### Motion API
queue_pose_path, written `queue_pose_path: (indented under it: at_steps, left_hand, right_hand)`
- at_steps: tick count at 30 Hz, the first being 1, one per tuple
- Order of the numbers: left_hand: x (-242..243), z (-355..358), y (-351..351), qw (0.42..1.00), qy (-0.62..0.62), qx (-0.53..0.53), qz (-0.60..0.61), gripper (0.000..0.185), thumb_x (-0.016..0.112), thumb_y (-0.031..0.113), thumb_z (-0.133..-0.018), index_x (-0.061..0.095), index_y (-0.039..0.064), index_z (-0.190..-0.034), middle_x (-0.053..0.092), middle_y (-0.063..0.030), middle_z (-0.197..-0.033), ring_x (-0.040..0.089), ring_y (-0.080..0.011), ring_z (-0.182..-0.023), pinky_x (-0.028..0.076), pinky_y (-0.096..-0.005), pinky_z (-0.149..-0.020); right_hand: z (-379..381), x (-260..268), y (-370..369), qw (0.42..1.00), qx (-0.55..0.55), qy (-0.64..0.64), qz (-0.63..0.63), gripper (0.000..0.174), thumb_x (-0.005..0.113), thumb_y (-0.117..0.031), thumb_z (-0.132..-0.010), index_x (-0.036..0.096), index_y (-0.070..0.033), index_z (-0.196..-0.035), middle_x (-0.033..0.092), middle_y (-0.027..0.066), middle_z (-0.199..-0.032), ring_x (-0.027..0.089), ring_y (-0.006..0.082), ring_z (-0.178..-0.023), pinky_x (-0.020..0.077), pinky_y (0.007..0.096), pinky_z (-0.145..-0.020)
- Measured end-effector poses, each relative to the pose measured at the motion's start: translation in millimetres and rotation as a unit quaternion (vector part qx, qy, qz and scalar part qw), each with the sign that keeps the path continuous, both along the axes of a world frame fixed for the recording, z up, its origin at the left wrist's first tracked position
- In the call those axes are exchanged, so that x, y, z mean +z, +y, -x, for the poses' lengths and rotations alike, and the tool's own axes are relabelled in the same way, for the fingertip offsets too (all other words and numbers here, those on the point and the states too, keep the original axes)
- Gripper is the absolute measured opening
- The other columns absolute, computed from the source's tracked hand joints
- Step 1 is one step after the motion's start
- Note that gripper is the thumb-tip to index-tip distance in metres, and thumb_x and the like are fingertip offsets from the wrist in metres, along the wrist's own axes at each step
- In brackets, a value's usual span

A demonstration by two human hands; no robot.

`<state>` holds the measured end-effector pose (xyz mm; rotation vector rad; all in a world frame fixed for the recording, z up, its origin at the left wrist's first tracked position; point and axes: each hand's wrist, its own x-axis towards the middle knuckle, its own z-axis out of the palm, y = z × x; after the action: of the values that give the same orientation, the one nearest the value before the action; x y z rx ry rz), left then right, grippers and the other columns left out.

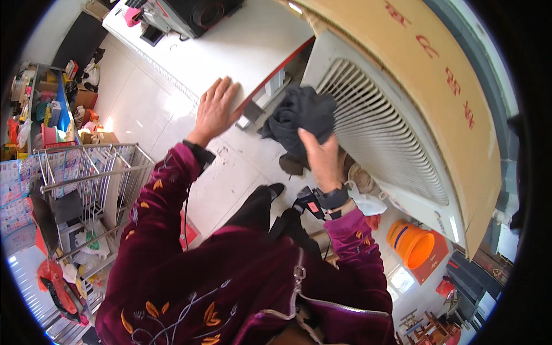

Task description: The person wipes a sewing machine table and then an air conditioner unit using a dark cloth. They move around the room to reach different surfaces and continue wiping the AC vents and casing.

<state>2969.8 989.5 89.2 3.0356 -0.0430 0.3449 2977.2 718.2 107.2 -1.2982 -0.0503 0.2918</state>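
My left hand (217,106) lies flat at the near corner of a white tabletop (241,51) with a red edge, its fingers somewhat apart and nothing in it. A crumpled dark cloth (302,114) is gripped in my right hand (321,157), whose thumb lies over it; the other fingers are partly hidden. The cloth hangs just beside the slatted front grille (375,125) of a white appliance. Both wrists wear black straps, and a small black device hangs by the right wrist.
A black and grey machine (198,17) stands on the table's far side. To the left are a metal rack (99,172) and a goods shelf (64,103). Cardboard (465,86) covers the appliance's far side. Orange buckets (409,243) stand at lower right, and a basket (362,177) sits below the appliance.
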Motion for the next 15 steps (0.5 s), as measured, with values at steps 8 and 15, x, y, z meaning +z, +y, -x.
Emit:
queue_pose_path:
  at_steps: [8,15]
  left_hand:
    - [3,1,3,0.999,-0.015,-0.009,0.038,0.053,0.064,0.034,-0.078,0.052,0.007,-0.122,0.048,-0.0144,-0.125,0.039,-0.0333,-0.121,0.030,-0.0442,-0.101]
    - [1,1,13,0.993,0.027,0.003,0.113,0.072,0.069,0.027,-0.073,0.039,0.013,-0.136,0.033,-0.0154,-0.144,0.027,-0.0340,-0.135,0.025,-0.0465,-0.109]
  right_hand:
    - [-107,-2,126,0.686,0.116,-0.567,0.441,0.046,0.070,-0.007,-0.061,0.059,-0.012,-0.105,0.053,0.0064,-0.117,0.049,0.0279,-0.105,0.0415,0.0413,-0.080]
    - [-236,-11,160,0.628,-0.019,-0.435,0.645,0.041,0.061,-0.008,-0.072,0.058,-0.018,-0.112,0.057,0.0057,-0.112,0.053,0.0312,-0.105,0.0456,0.0462,-0.081]
